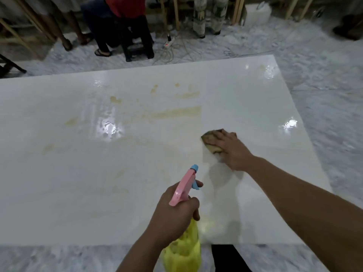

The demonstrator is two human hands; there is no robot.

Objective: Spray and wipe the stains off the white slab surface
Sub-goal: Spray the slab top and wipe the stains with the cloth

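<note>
Yellow stains [172,112] streak mid-slab [59,183]. Right hand [229,150] fingers flat, pressing sponge [209,141] at streak's right end. Left hand [176,211] clamped on bottle [184,250]. Wipe leftward, overlapping strokes, steady pressure.

One white slab [59,193], with several yellowish stains [176,112], too smeared for an exact tally. One spray bottle [184,244], one sponge [211,143]. Two hands: left hand [176,211], right hand [233,150]. One power strip [169,44] on the floor. Legs of at least three onlookers beyond.
</note>
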